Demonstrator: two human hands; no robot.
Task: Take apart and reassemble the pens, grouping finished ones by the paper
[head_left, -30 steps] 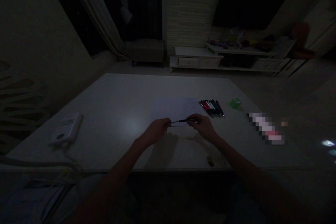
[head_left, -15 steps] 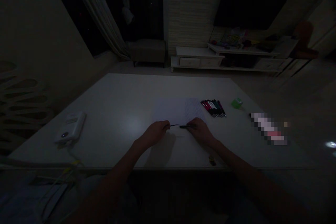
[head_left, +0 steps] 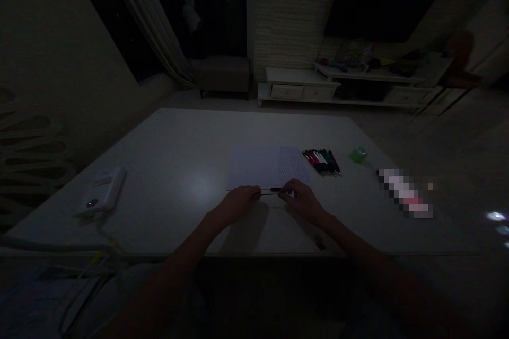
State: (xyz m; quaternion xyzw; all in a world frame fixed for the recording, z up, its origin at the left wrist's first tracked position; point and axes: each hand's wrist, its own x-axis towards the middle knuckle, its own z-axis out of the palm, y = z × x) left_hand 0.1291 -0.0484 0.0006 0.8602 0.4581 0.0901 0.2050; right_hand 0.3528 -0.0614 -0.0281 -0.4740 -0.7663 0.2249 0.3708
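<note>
The rod (head_left: 269, 194) has shifted, its tip now at my right hand (head_left: 301, 198), which is clamped on the pen (head_left: 275, 189). My left hand (head_left: 240, 201) pinches its other end. Beyond lie the paper (head_left: 254, 164), pen row (head_left: 323, 162) and green box (head_left: 358, 155).

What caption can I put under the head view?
Two hands hold thin dark objects over a white table, near written paper and pens.

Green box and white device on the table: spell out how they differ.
The green box is small and chunky, while the white device is larger and flatter. The green box sits toward the right of the table; the white device lies at the left. Both rest on the tabletop.
</note>
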